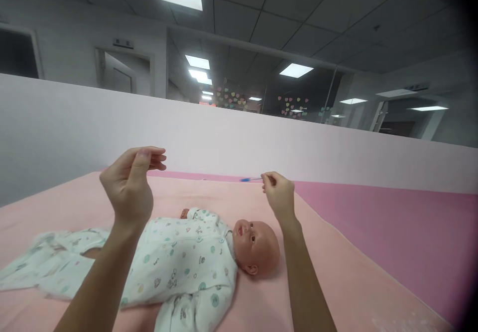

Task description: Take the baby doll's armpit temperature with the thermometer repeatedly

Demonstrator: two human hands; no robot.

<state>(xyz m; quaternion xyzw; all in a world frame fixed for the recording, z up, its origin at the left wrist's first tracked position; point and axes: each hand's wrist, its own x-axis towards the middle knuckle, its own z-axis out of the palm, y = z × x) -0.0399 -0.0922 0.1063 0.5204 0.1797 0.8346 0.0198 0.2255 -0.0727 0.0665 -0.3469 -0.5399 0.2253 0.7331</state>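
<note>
A baby doll [257,247] in a white patterned sleepsuit [186,252] lies on its back, its bald head toward the right. Above the doll's head, my right hand [278,192] pinches the end of a thin stick with a blue tip [247,179]. The tip points left, and the stick's exact kind is too small to make out. My left hand [130,182] is raised over the doll's body, touching nothing. Its fingers are loosely bent and partly apart, with the thumb in front and nothing visible between them. The doll's lower body is partly hidden behind my left forearm.
Under the doll spreads a peach-coloured sheet [354,277]. A low white wall [209,138] runs along the back, with a pink panel [392,227] at the right. Beyond stand a glass partition with heart stickers [231,98] and a doorway [125,70].
</note>
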